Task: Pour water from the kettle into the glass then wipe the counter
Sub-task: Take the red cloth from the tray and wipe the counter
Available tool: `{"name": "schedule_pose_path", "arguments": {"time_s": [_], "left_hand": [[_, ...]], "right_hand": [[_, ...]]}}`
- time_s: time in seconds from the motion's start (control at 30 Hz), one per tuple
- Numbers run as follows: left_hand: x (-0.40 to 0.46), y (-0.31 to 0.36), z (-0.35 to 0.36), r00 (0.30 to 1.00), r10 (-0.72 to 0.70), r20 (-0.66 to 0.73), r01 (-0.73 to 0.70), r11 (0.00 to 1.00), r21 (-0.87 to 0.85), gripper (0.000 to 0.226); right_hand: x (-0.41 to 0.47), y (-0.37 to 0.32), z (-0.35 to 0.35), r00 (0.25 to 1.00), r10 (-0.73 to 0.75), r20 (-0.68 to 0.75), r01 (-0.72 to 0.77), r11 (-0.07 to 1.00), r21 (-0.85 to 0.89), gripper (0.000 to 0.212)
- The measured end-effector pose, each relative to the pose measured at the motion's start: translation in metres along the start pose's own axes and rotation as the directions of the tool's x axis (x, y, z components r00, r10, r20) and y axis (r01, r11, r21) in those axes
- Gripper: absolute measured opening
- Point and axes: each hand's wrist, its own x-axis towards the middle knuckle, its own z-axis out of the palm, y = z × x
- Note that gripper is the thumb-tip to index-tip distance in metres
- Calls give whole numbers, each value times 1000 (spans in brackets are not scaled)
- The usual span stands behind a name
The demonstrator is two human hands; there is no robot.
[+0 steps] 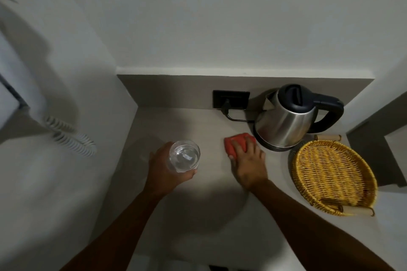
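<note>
The left hand point(163, 167) grips the glass point(184, 156), which holds water, seemingly lifted off the counter point(180, 121) so the surface beneath is free for wiping. The right hand point(248, 160) presses flat on a red cloth point(236, 142), fingers spread over it, just beside the kettle point(286, 119). The kettle sits upright on its base at the back, plugged into the wall socket point(231, 99), so pouring looks finished. A wicker tray point(332, 176) lies to the right, clear of the cloth.
</note>
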Motion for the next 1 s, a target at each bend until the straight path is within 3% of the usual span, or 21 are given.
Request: {"name": "schedule_pose_path", "arguments": {"time_s": [0.13, 0.23, 0.33, 0.47, 0.6, 0.8, 0.9, 1.0], "left_hand": [[4, 6, 19, 999, 33, 11, -33, 999, -26, 73], [9, 12, 43, 998, 45, 45, -40, 994, -102, 77], [11, 22, 67, 996, 70, 59, -54, 971, -232, 80], [14, 31, 82, 988, 135, 69, -117, 968, -222, 75], [13, 29, 87, 985, 162, 58, -151, 977, -150, 81], [16, 29, 105, 996, 61, 73, -44, 977, -210, 81], [17, 36, 116, 994, 46, 97, -26, 980, -196, 81], [17, 38, 128, 994, 58, 95, -36, 976, -214, 81]], "right_hand": [[-59, 39, 3, 996, 87, -31, -87, 996, 8, 56], [-109, 34, 17, 985, 136, 108, -140, 989, 36, 59], [-125, 17, 26, 979, 65, 194, -72, 997, 31, 65], [-62, 1, 8, 999, -43, 32, 41, 998, 39, 53], [-16, 3, -13, 983, 183, 16, -184, 980, 75, 58], [-61, 26, -41, 958, 273, 88, -285, 942, 178, 55], [-78, 53, -63, 910, 411, -50, -371, 862, 345, 53], [-74, 91, -82, 852, 499, -156, -432, 840, 329, 54]]}}
